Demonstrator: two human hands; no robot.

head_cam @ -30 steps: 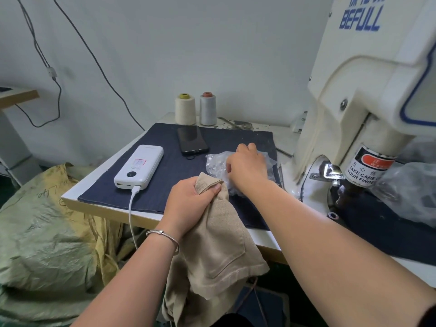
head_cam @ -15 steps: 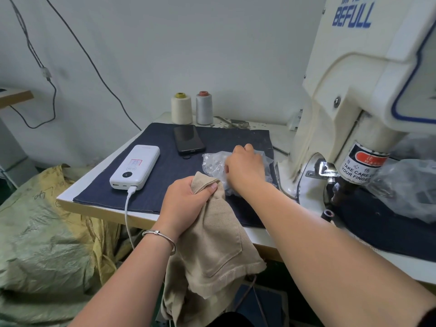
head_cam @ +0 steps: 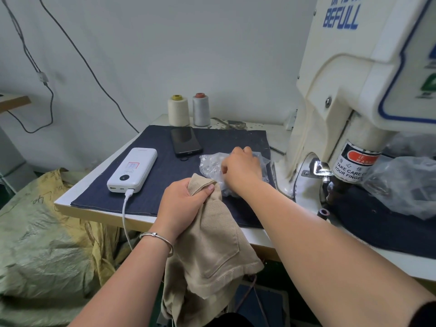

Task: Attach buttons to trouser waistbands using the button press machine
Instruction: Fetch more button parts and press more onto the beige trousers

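- No button was seen on the waistband, and nothing lay under the head of the button press machine (head_cam: 354, 95); the task was judged to be at an early stage, with a button being fetched.
- The beige trousers (head_cam: 212, 246) were held at the waistband corner by the left hand (head_cam: 182, 204), whose grip was curled round the cloth with the thumb pressed on top.
- The rest of the garment was draped over the front edge of the desk (head_cam: 99, 210) and hung down toward the person's lap, with a stitched patch pocket turned upward.
- The cloth looked soft and limp, finely ribbed, and was bunched where it was held.
- The right hand (head_cam: 243, 167) was laid on a clear plastic bag of buttons (head_cam: 211, 162) on the dark mat (head_cam: 162, 182), just beyond the waistband.
- Its fingers were curled down into the bag; whether a button was already pinched could not be told, since the fingertips were hidden.
- Small pale pieces were seen through the crumpled plastic.
- Still to be done, by this judgement: a button to be drawn out and loaded, the waistband to be carried right to the press, and the press to be worked.
- A finger-warning label (head_cam: 354, 166) was seen on the ram, well apart from both hands.
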